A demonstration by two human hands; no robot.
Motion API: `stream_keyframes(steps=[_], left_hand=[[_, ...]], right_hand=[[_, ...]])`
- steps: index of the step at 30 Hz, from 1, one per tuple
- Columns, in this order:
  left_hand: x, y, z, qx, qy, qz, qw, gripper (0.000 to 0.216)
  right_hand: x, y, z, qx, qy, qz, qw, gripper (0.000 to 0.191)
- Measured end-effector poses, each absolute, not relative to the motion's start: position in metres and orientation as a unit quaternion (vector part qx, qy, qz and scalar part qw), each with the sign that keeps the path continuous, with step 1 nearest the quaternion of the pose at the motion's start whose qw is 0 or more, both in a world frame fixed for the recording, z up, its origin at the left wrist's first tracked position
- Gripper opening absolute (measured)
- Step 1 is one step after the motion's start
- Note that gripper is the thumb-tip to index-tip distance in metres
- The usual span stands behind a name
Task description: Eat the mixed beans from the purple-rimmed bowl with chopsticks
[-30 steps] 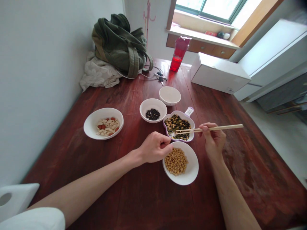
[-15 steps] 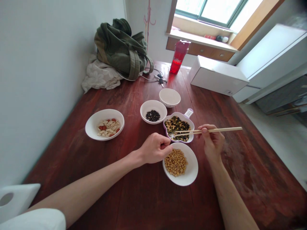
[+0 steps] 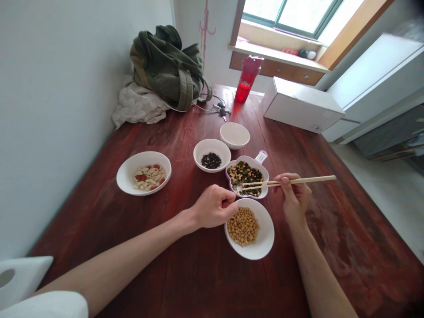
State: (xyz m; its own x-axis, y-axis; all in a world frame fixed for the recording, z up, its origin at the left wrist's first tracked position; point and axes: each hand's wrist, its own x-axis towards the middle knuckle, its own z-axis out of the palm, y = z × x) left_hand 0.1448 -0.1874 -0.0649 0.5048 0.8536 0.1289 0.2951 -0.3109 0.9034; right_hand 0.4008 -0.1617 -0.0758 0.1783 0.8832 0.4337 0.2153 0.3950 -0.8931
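Observation:
My right hand [image 3: 294, 196] pinches a pair of wooden chopsticks [image 3: 304, 179]. Their tips rest in a purple-edged dish [image 3: 261, 160] with a short handle, among mixed dark and yellow beans [image 3: 245, 174]. My left hand [image 3: 215, 205] is closed at the left rim of a white bowl [image 3: 263, 240], its thumb over the rim and its curled index finger against the purple-edged dish. Inside that bowl lie yellow soybeans [image 3: 243, 227]. Whether any bean is between the chopstick tips is too small to tell.
Behind the dish stand a white bowl [image 3: 198, 155] of black beans and a bare white bowl [image 3: 234, 132]. Farther left is a bowl [image 3: 122, 176] of pale and reddish nuts. A green bag [image 3: 162, 66], keys [image 3: 222, 111], red bottle [image 3: 245, 81] and white box [image 3: 301, 104] line the far end.
Both hands stay nearly in place. The chopstick tips have shifted very slightly within the purple-edged dish, and the whole view has moved a little.

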Motion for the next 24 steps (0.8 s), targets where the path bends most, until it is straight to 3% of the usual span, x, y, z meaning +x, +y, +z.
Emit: stream_keyframes(steps=[24], left_hand=[[0.1451,-0.1873,-0.0650,0.747,0.384,0.316,0.441,0.041]], right_hand=[[0.3994,-0.1654,-0.0758,-0.494,-0.635,0.229,0.548,0.028]])
